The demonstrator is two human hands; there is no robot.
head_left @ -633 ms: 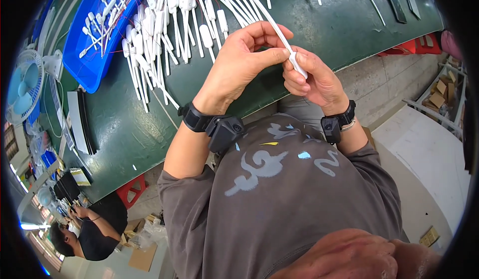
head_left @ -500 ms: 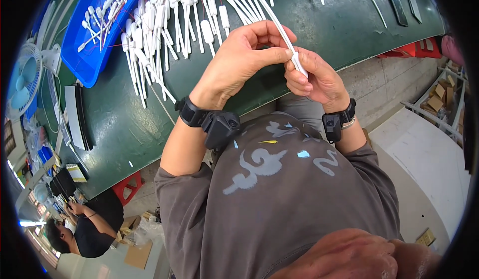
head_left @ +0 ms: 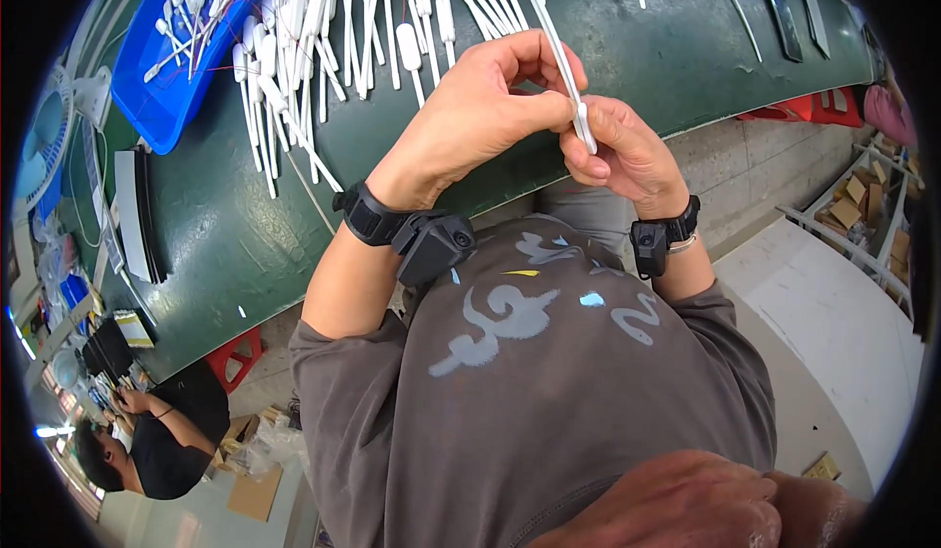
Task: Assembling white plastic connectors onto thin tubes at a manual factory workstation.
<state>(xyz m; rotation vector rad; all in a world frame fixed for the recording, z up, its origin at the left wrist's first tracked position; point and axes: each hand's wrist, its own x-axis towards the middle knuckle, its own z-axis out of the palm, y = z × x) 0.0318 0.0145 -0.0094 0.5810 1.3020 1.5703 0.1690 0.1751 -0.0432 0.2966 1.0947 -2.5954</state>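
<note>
The green surface (head_left: 211,254) is stretching under the blue tray (head_left: 162,128) and well past its right side. White sticks (head_left: 314,19) are lying in a pile just right of the tray, and others are lying inside it. On the tray's near side, a dark strip (head_left: 137,215) is resting. Well right of the tray, the left hand (head_left: 495,97) is pinching a single stick (head_left: 555,43), and the right hand's (head_left: 632,151) grip is clamping its wider lower end.
</note>
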